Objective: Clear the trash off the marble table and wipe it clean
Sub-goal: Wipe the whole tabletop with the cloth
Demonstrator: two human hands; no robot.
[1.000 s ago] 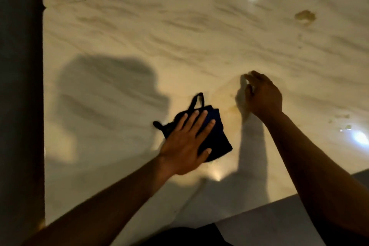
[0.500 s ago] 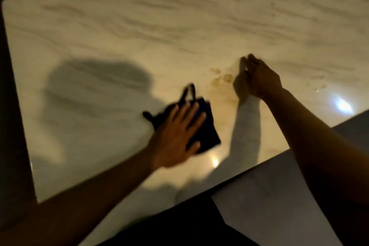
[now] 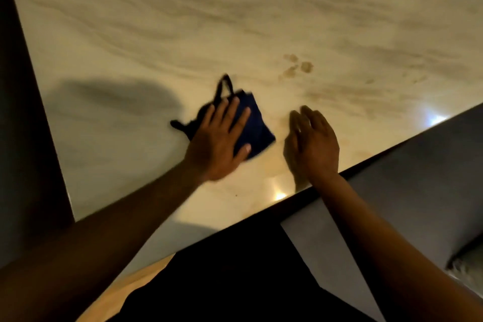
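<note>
Marble table [image 3: 235, 21] fills most of the head view, its pale cream top streaked with grey-brown veins and running from the upper left down to a dark front edge that cuts diagonally across the lower right. Bright glints of light sit on the polished top near that edge. Grey floor [image 3: 431, 178] shows beyond the edge on the right, and a dark strip runs down the left side of the table. A soft shadow lies on the marble to the left of the hands.

Dark clothing of the person takes up the bottom centre of the picture, with both bare forearms reaching up from it over the table's front edge.

Next in size, the left hand [image 3: 219, 144] lies flat with its fingers straight and spread, pressing down on a dark blue cloth [image 3: 257, 123]. That cloth rests on the marble near the front edge, a black loop and a black strap sticking out from its far and left sides; motion blur softens its outline. The right hand [image 3: 313, 138] is just beside the cloth on its right, fingers loosely relaxed and grasping nothing, at or just above the marble.

Smallest are the brown stains [image 3: 298, 66], a cluster of blotches on the marble beyond the right hand, apart from the cloth.

No brand, label or writing can be read on anything.
</note>
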